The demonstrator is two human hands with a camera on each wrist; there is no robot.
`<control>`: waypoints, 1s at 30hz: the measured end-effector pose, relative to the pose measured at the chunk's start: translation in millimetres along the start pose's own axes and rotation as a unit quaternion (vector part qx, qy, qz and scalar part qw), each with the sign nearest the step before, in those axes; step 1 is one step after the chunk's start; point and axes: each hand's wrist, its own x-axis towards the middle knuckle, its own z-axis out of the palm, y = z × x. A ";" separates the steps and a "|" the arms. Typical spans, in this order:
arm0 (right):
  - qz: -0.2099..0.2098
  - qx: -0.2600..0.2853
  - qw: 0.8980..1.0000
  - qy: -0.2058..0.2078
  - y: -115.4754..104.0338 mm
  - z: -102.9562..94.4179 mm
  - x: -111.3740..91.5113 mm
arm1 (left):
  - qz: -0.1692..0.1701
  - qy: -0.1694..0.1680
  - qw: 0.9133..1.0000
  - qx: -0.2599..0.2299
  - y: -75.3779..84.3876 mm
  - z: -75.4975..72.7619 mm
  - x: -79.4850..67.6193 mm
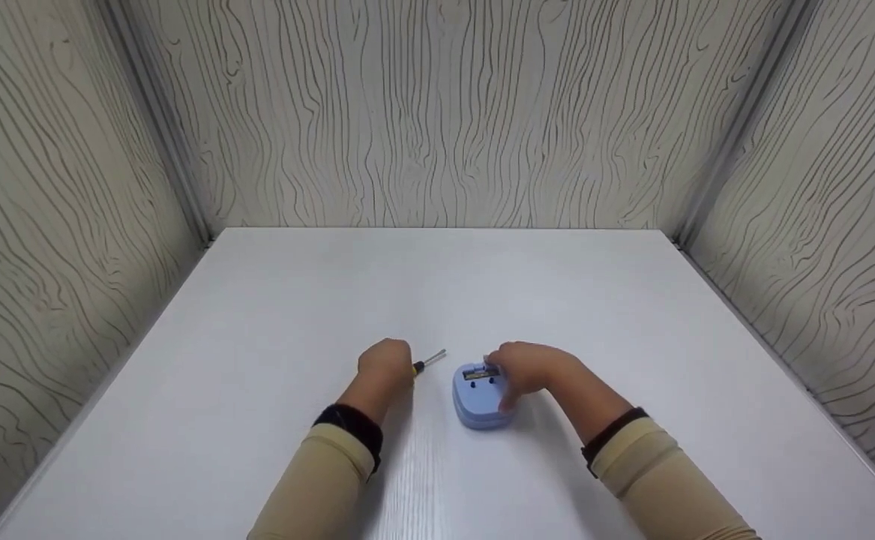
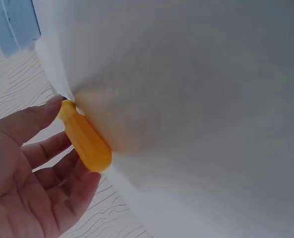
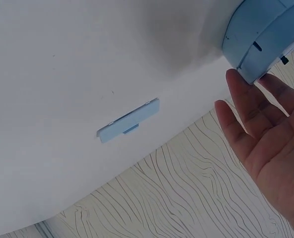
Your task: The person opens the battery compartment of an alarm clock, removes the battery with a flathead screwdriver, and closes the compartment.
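With thumb and fingers, my left hand (image 1: 386, 361) pinches a screwdriver (image 2: 89, 141) by its yellow handle, low over the white table. Its metal shaft points right and away in the head view, apart from a rounded light-blue plastic device (image 1: 478, 409). The device lies on the table, its uncovered battery slot and two dark knobs or holes facing up. My right hand (image 1: 536, 367) grips it, fingers at the far edge and thumb on the right side. A narrow light-blue battery cover (image 3: 129, 120) with a small tab rests on the table past the right fingertips.
White tabletop (image 1: 272, 300) surrounds both hands. Wood-grain panels (image 1: 437, 112) stand along the back, left and right edges of the table, with grey metal posts (image 1: 160, 120) at the far corners.
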 end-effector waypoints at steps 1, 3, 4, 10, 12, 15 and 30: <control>0.000 0.002 1.000 0.000 -0.2 0.2 -0.4 | -0.001 -0.003 1.000 0.002 0.1 0.7 0.3; -0.005 0.000 1.000 0.002 -0.4 -0.1 -1.2 | -0.002 -0.003 1.000 0.002 0.4 1.0 0.3; -0.010 -0.004 1.000 0.004 -0.4 -0.3 -1.7 | -0.001 0.000 1.000 0.000 0.4 0.6 -0.3; -0.029 -0.018 0.999 0.015 0.3 -1.8 -3.1 | 0.004 0.013 1.000 -0.004 0.9 -2.3 -4.7; -0.029 -0.017 0.999 0.015 0.3 -1.8 -3.1 | 0.001 0.012 1.000 -0.005 1.1 -1.8 -4.0; -0.032 -0.020 0.999 0.015 0.4 -1.2 -3.2 | -0.003 0.005 1.000 -0.007 1.6 -1.4 -3.3; -0.020 -0.025 0.999 0.009 -0.8 0.4 -2.3 | 0.008 -0.012 1.000 -0.012 -1.3 -17.9 -4.5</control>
